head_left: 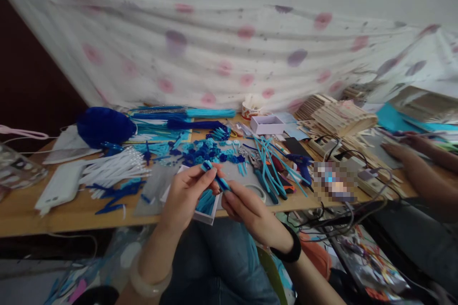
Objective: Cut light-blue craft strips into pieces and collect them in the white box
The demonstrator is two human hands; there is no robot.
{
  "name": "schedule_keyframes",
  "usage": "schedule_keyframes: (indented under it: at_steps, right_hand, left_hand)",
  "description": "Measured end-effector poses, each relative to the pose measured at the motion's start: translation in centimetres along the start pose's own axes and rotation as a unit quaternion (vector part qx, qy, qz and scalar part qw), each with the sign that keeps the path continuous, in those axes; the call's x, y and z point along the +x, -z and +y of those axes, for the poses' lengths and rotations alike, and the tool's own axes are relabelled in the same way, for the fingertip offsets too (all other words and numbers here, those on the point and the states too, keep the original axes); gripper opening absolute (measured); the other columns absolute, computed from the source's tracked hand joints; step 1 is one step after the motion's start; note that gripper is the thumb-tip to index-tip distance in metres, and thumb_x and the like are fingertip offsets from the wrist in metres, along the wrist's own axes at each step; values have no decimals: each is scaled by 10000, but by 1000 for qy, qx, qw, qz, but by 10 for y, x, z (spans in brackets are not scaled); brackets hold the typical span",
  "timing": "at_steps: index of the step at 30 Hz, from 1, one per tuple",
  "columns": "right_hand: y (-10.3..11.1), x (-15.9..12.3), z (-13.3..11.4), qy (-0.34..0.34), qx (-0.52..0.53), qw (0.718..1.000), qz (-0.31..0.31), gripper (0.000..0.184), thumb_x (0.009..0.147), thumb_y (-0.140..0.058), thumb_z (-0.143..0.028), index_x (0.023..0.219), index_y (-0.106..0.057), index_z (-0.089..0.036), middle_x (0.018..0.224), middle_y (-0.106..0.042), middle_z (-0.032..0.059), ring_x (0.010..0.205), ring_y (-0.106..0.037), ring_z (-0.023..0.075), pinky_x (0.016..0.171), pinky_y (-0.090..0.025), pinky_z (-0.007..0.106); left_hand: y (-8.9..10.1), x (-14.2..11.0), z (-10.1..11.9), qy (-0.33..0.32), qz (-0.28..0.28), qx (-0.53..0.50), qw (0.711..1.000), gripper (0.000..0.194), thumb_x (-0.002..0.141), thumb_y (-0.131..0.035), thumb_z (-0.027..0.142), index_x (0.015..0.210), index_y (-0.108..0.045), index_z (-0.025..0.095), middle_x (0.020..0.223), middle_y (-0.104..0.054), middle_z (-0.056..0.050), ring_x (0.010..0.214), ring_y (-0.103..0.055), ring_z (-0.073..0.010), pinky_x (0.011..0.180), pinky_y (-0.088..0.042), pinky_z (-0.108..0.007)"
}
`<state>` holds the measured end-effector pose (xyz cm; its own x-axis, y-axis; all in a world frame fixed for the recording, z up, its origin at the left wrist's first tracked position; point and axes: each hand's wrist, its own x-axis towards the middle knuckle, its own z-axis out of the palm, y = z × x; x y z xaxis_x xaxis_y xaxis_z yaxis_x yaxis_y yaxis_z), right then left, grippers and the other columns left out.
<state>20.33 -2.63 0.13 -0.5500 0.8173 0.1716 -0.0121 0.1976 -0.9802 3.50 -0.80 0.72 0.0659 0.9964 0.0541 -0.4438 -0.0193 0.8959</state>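
Note:
Between my two hands, over the table's front edge, is a short bundle of blue and light-blue pipe cleaners [222, 183]. My left hand [191, 190] pinches its upper left end between thumb and fingers. The lower right end is gripped by the fingers of my right hand [246, 207]. Just below and behind them a white box [207, 219] holds light-blue pipe cleaner pieces, partly covered by my hands. Beyond lies a heap of small curled blue pieces [200, 152] on a grey mat [148, 200].
White stems [114, 167] and a white power bank-like block [60, 186] lie left. Pliers [263, 178], loose light-blue pipe cleaners [270, 157], a blue glue gun [303, 164] and power strips [365, 178] are right. Another person's hands [397, 152] work at far right.

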Motion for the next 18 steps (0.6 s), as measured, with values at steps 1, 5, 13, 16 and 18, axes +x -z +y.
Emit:
schedule_keyframes:
  at_steps: [1,5,13,16,18]
  right_hand:
    - [0,0,-1,-2,-3,1000,-1,258,1075,-374,-372,1058,-558,-191,705,-371,-53,586,-318,106,540,-305,256]
    - [1,0,-5,-13,-36,999,-4,272,1075,-360,-361,960,-541,-194,695,-407,-49,594,-355,110,564,-332,263]
    - [-1,1,1,-6,-106,993,53,268,1058,-366,-393,948,-527,-210,761,-473,-23,655,-420,131,606,-399,275]
    - [-2,1,0,2,-133,989,66,254,1055,-367,-380,957,-532,-213,774,-509,-12,662,-453,140,626,-416,285]
    - [-2,2,0,1,-146,987,68,260,1059,-354,-371,929,-519,-216,751,-495,-19,638,-444,138,618,-410,286]
  left_hand:
    - [-1,1,1,2,2,-5,1000,210,706,-871,361,805,-807,188,769,-758,-8,551,-619,-55,570,-520,-145]
    - [-3,2,5,6,10,-23,1000,254,627,-914,374,758,-812,181,710,-747,-8,527,-617,-58,539,-522,-142]
    - [0,4,-3,3,20,2,1000,239,685,-878,379,799,-801,184,747,-722,-5,573,-615,-90,519,-560,-189]
    - [3,5,-7,-3,20,25,999,222,733,-845,378,819,-791,180,737,-699,-1,605,-617,-105,530,-569,-204]
    - [4,5,-8,-9,19,37,999,217,754,-830,375,823,-787,174,737,-697,-3,616,-624,-102,567,-571,-200]
